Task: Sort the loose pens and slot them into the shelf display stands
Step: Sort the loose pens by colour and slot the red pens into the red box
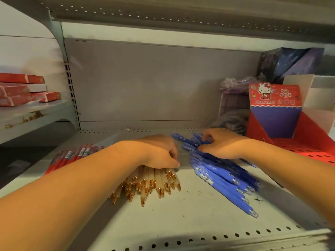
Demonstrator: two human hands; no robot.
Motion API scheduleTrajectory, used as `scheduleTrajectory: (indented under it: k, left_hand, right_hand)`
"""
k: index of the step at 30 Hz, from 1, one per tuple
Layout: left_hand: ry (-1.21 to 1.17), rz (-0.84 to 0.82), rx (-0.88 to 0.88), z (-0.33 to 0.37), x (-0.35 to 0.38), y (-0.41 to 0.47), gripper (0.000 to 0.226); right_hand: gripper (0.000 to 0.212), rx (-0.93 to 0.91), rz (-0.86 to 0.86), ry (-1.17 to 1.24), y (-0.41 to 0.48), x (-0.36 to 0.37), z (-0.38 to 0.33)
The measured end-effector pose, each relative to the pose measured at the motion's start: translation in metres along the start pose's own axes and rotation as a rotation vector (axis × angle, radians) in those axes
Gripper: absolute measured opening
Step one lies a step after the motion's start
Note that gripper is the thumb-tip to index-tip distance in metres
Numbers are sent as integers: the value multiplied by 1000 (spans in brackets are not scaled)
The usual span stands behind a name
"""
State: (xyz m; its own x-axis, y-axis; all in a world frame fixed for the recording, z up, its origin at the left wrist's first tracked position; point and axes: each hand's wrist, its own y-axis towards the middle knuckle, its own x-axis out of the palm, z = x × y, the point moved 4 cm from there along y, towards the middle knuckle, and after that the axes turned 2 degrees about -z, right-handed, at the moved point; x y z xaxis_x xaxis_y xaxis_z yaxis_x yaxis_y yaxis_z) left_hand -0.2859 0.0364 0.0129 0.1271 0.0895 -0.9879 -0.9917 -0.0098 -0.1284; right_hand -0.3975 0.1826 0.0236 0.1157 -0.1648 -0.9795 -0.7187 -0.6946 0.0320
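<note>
Forearms; "HELLO KITTY" display stand (275, 105)

The left hand (159, 151) lies over the upper ends of the cream pens (154, 182), so only their gold tips show. The right hand (220, 144) covers the middle of the blue pens (221, 176), and its curled fingers hide whether any pen is gripped. The left forearm crosses the red pens (76, 154), hiding their near ends. The red display stand (308, 140) runs off the right edge. The small print on its Hello Kitty header is too blurred to read. Dark bagged items (233, 122) behind it are indistinct.
</note>
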Motion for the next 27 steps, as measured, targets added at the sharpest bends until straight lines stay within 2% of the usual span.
scheduleTrajectory:
  k: [2, 5, 10, 11, 14, 15, 18, 20, 23, 27]
  left_hand:
    - [-2, -32, -27, 4, -3, 4, 28]
    - [-13, -48, -72, 9, -7, 10, 25]
    - [42, -71, -69, 14, 0, 15, 21]
    - [38, -69, -59, 13, 1, 12, 21]
    - [-17, -80, -40, 9, 2, 2, 26]
    - [-47, -87, -41, 7, 2, -1, 27]
    - [-109, -77, -35, 2, 2, -6, 30]
    - [-116, -73, -32, 1, 1, -5, 30]
    - [-125, -103, -30, 3, 2, -5, 31]
    - [-133, -109, -32, 3, 1, -6, 30]
  right_hand:
    - [41, 8, -33, -64, 10, 2, 5]
    - [54, 11, -93, -26, 23, 6, 6]
    - [40, 0, -188, -93, 41, 19, -5]
    - [44, 7, -206, -94, 43, 22, -7]
    - [78, 49, -220, -70, 48, 25, -7]
    - [79, 57, -195, -71, 50, 25, -6]
    - [50, 47, -107, -95, 57, 25, -1]
    - [27, 19, -119, -141, 61, 28, -1]
    - [19, -11, -136, -204, 64, 29, -5]
    - [20, -11, -125, -246, 70, 29, -8]
